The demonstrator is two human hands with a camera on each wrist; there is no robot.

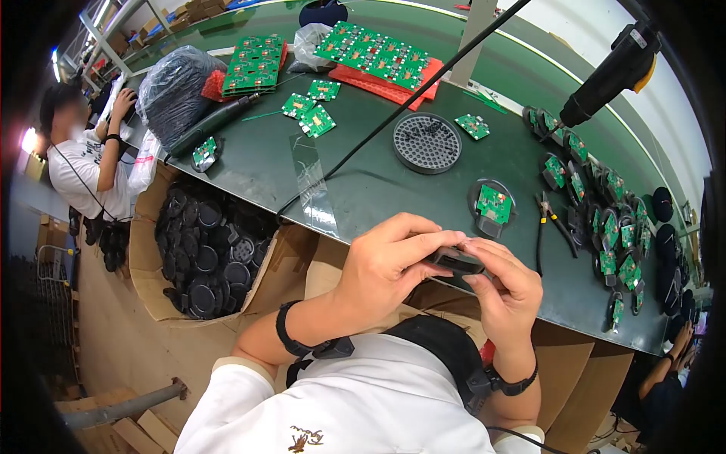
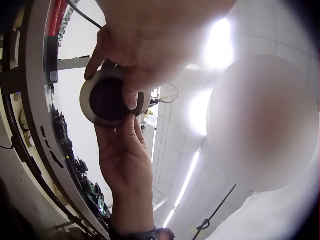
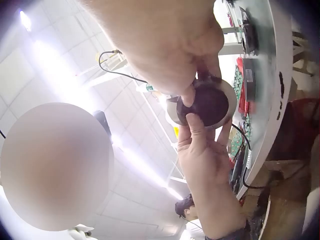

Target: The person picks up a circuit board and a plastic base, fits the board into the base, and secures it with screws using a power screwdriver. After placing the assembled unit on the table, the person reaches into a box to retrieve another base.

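Note:
Both hands hold one round black housing (image 1: 456, 262) above the table's front edge, close to the body. From its left side the left hand (image 1: 393, 261) pinches it, and the right hand (image 1: 505, 291) grips its right side with thumb and fingers. In the left wrist view the housing (image 2: 107, 99) shows a dark round face with a paler rim, with thumbs at its edge. The right wrist view shows the same dark face of the housing (image 3: 211, 104); its other side is hidden there.
On the green table (image 1: 363, 200) lie a housing with a green board (image 1: 494, 204), a round tray of small dark parts (image 1: 426, 143), pliers (image 1: 556, 227) and board panels (image 1: 374, 53). Many assembled units stand right. A black screwdriver (image 1: 612, 72) hangs above. A carton (image 1: 144, 257) holds black housings.

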